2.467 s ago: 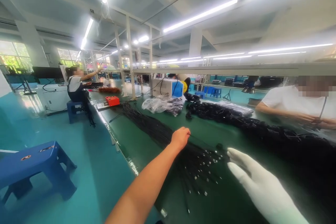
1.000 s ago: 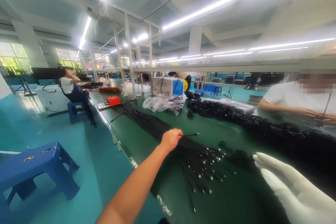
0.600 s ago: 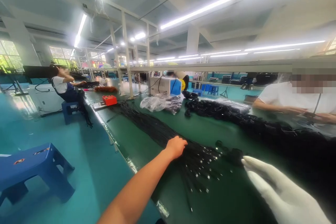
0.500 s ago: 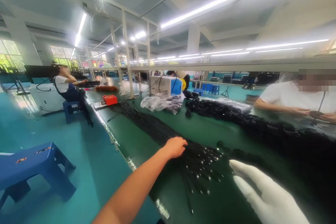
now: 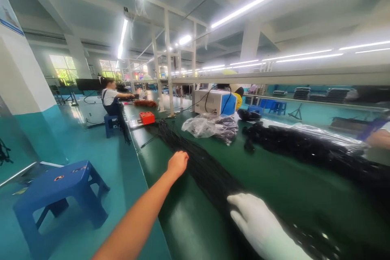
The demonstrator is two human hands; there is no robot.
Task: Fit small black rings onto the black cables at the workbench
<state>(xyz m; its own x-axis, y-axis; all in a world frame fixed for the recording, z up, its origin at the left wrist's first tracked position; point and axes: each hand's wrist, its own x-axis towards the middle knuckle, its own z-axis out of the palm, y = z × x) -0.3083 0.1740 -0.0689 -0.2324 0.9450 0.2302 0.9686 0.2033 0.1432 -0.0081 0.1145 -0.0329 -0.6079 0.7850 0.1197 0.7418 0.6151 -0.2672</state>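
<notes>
A long bundle of black cables [image 5: 207, 170] runs down the green table [image 5: 274, 183] toward me. My bare left hand [image 5: 177, 162] reaches out to the bundle's left edge, fingers curled into the cables there. My right hand [image 5: 258, 223], in a white glove, lies flat on the near part of the same bundle with its fingers spread. A few small metal cable ends show past the glove at the bottom right.
A second heap of coiled black cables [image 5: 304, 146] lies to the right, a clear plastic bag [image 5: 210, 126] and a white-and-blue box [image 5: 215, 102] behind. A red box [image 5: 147, 118] sits farther back. A blue stool [image 5: 61, 191] stands left; a person [image 5: 111, 99] sits beyond. Another person's arm [image 5: 379, 138] shows at right.
My view has swung left. My left hand has slid farther up the bundle's left edge, and my gloved right hand has moved left onto the bundle.
</notes>
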